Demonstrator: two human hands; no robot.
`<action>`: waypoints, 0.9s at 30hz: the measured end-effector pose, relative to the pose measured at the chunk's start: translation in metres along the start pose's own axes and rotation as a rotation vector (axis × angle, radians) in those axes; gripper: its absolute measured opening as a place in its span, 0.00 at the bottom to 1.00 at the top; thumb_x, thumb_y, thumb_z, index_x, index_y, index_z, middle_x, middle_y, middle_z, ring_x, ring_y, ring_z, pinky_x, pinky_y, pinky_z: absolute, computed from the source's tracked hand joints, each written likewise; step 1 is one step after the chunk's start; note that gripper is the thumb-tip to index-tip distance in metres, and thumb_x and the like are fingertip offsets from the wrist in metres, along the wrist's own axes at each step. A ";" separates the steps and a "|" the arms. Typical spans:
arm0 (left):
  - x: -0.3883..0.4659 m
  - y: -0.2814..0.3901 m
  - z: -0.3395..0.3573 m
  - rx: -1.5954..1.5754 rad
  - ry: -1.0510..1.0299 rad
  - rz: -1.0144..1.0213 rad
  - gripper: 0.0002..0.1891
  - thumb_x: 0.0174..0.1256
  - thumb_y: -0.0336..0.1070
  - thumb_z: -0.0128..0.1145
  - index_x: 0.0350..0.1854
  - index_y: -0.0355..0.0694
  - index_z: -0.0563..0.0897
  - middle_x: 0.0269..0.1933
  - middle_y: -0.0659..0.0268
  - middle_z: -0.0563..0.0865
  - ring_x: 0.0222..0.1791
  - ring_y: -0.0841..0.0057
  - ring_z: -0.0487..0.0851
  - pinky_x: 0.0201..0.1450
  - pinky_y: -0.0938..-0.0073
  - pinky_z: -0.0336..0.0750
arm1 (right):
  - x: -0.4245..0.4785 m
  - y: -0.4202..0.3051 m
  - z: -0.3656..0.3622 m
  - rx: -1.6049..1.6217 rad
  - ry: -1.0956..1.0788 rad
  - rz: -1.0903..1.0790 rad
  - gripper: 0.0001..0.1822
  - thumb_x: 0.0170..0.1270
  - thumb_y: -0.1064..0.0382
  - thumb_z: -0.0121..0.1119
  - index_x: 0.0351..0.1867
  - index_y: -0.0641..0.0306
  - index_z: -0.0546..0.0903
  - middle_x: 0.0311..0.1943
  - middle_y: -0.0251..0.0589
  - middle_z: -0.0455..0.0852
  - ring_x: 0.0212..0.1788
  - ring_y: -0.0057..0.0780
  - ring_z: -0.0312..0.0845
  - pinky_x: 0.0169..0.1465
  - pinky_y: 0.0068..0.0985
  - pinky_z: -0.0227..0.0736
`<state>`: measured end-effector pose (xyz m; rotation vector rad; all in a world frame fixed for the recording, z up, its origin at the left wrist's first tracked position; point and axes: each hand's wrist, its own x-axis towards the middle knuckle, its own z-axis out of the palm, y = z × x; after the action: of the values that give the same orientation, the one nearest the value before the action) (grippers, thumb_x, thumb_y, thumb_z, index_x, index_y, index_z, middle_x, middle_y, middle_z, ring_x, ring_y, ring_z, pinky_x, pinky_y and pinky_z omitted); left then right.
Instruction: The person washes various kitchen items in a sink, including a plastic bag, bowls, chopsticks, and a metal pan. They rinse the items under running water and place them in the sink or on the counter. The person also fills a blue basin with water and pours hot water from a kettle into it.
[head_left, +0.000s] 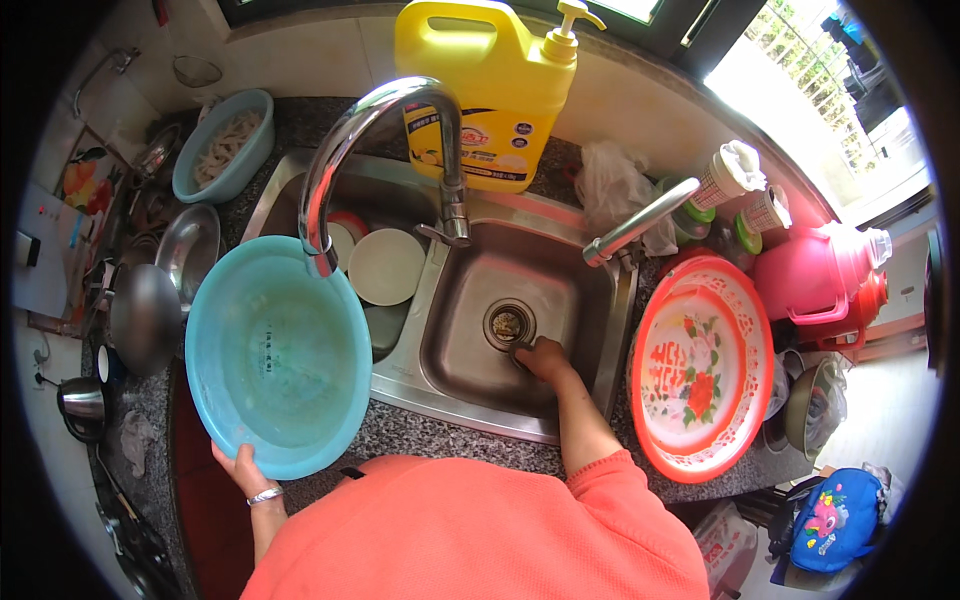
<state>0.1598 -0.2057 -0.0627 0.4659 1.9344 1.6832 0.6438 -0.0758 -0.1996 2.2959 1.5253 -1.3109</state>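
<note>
With my left hand I grip the lower rim of a light blue plastic basin, tilted over the left sink bowl and the counter. My right hand reaches into the right bowl of a stainless steel sink, its fingertips at the edge of the drain strainer; whether they grip it I cannot tell. Pale scraps lie in the strainer. A chrome gooseneck faucet arches above the blue basin. Plates rest in the left sink bowl, partly hidden by the basin.
A red-rimmed enamel basin stands right of the sink, beside a pink thermos jug. Behind the sink are a large yellow pump jug and a metal spout. A blue tub of pale food and metal bowls sit at left.
</note>
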 end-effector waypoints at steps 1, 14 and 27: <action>-0.001 0.001 0.001 -0.003 0.000 -0.003 0.35 0.50 0.23 0.44 0.67 0.38 0.56 0.61 0.54 0.68 0.59 0.62 0.69 0.63 0.61 0.64 | -0.008 -0.003 -0.002 -0.074 0.017 -0.004 0.30 0.52 0.45 0.58 0.46 0.72 0.78 0.43 0.56 0.82 0.41 0.44 0.82 0.43 0.36 0.78; -0.005 0.007 0.005 -0.007 0.014 -0.011 0.36 0.50 0.23 0.44 0.68 0.38 0.55 0.60 0.55 0.70 0.57 0.63 0.70 0.62 0.62 0.64 | 0.000 0.024 0.020 -0.315 0.040 -0.006 0.23 0.48 0.57 0.62 0.44 0.69 0.81 0.47 0.56 0.81 0.52 0.48 0.78 0.54 0.38 0.74; -0.007 0.003 0.007 -0.129 0.085 -0.047 0.36 0.48 0.20 0.46 0.65 0.41 0.59 0.57 0.57 0.72 0.54 0.66 0.73 0.60 0.65 0.67 | -0.031 -0.015 -0.001 -0.486 -0.003 -0.212 0.32 0.46 0.46 0.69 0.49 0.66 0.77 0.44 0.54 0.83 0.45 0.44 0.82 0.47 0.36 0.77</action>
<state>0.1693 -0.2039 -0.0593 0.3025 1.8664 1.8106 0.6279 -0.0903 -0.1721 1.8702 1.8752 -0.8481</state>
